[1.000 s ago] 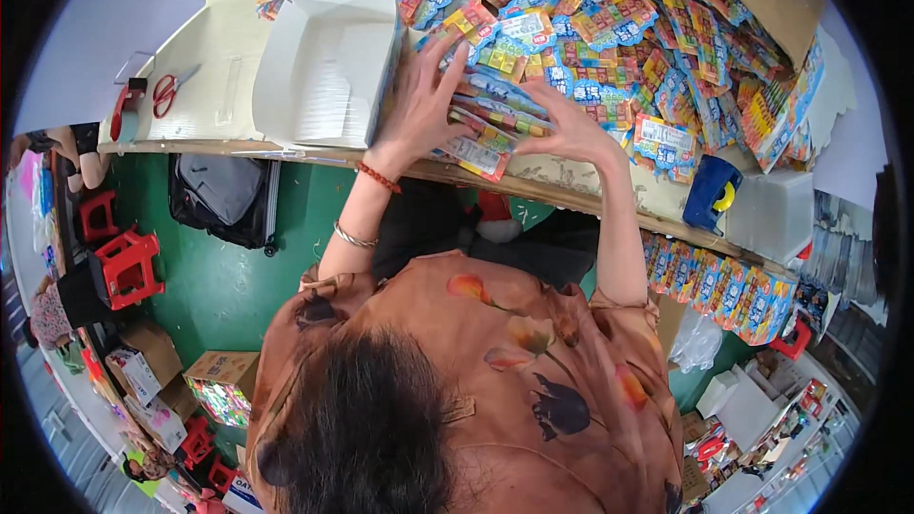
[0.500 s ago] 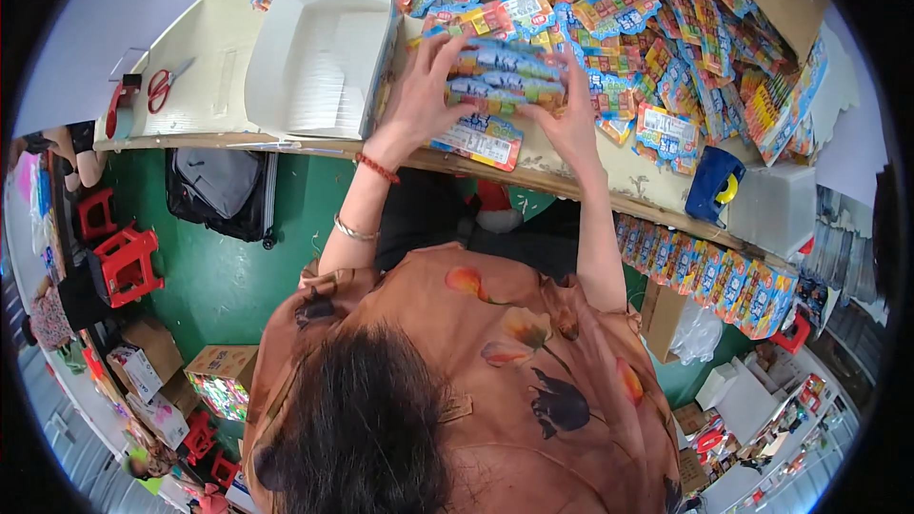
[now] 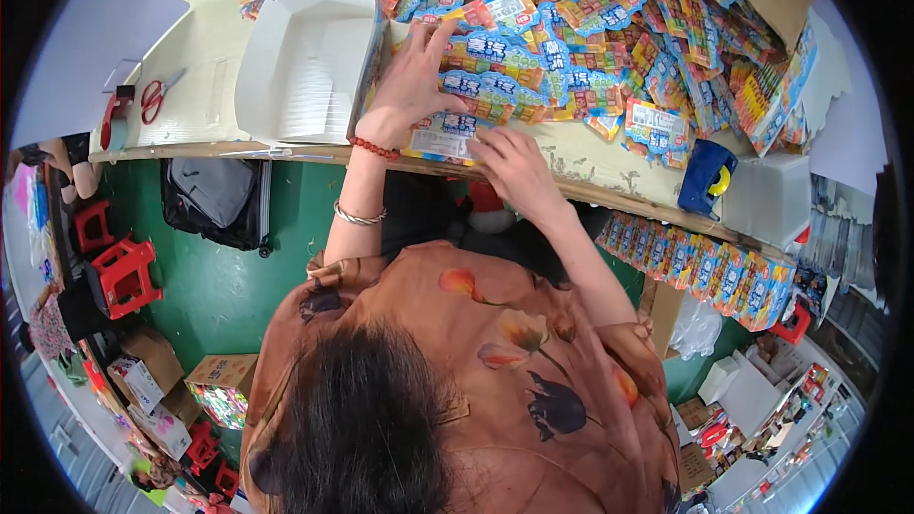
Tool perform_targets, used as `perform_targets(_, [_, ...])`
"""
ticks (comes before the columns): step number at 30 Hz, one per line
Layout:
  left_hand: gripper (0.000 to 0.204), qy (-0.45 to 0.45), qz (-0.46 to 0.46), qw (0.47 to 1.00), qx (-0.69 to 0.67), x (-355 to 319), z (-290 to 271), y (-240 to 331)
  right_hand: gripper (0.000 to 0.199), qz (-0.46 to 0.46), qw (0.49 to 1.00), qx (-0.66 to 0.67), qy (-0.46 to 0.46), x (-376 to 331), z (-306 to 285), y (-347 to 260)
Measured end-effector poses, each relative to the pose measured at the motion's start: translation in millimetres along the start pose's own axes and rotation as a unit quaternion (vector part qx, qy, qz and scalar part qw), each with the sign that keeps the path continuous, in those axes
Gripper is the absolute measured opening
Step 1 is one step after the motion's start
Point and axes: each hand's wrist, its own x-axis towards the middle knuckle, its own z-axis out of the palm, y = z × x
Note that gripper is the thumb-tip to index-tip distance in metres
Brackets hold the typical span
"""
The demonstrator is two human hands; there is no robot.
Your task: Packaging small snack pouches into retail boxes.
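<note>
My left hand point(image 3: 414, 76) lies over the left ends of a row of colourful flat snack packets point(image 3: 490, 86), fingers spread and thumb pointing right. The packets have blue wavy borders and lie overlapped on the table. At the table's front edge, a packet with its pale printed back point(image 3: 441, 141) facing up lies below my left hand. My right hand point(image 3: 519, 169) is closed at this packet's right end, fingers curled over it; its thumb is hidden.
A white open box point(image 3: 305, 76) stands left of my left hand. Red-handled scissors point(image 3: 152, 100) and a red tape dispenser point(image 3: 116, 114) lie farther left. Loose packets point(image 3: 600, 5) heap at the back right. A blue tape dispenser point(image 3: 706, 179) and clear plastic box point(image 3: 766, 195) stand at the right edge.
My right hand has left the row's right side and come down toward me to the front packet. My left hand stays at the row's left end. The row, upright before, now lies flatter.
</note>
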Motion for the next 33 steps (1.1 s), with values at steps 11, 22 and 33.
perform_targets(11, [0.108, 0.066, 0.033, 0.997, -0.033, 0.4, 15.4, -14.0, 0.017, 0.007, 0.991, -0.019, 0.134, -13.2, -46.1, 39.3])
perform_targets(22, [0.114, 0.123, 0.059, 0.987, -0.084, -11.0, 35.0, -27.9, 0.03, 0.483, 0.56, 0.656, 0.154, 2.8, 12.6, -17.6])
perform_targets(33, [0.116, 0.095, 0.055, 0.99, -0.087, -38.8, 33.4, -9.8, 0.034, 0.463, 0.61, 0.611, -0.201, 16.9, -4.6, -23.0])
